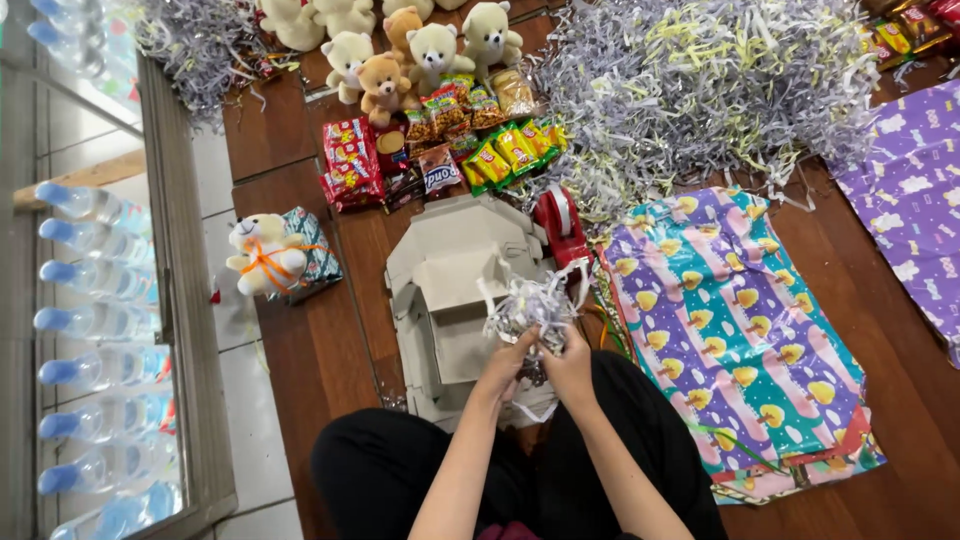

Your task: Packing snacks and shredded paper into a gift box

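One huge heap of shredded paper (700, 90), grey-white, crinkly, spread over wooden floor (310, 360). Wrapping paper sheet (735, 340), glossy, purple-teal with yellow shapes, lies flat at right. Flattened cardboard boxes (450, 290), dull grey, stacked ahead of knees. Plush bears (400, 50), snack packets (480, 140), red tape dispenser (562, 228) beyond. Left hand (508, 365) and right hand (570, 362), grips closed on tuft of paper shreds (532, 305) above boxes.

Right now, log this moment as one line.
left hand: gripping shredded paper bundle | right hand: gripping same bundle | below: flattened cardboard boxes | right: patterned wrapping paper
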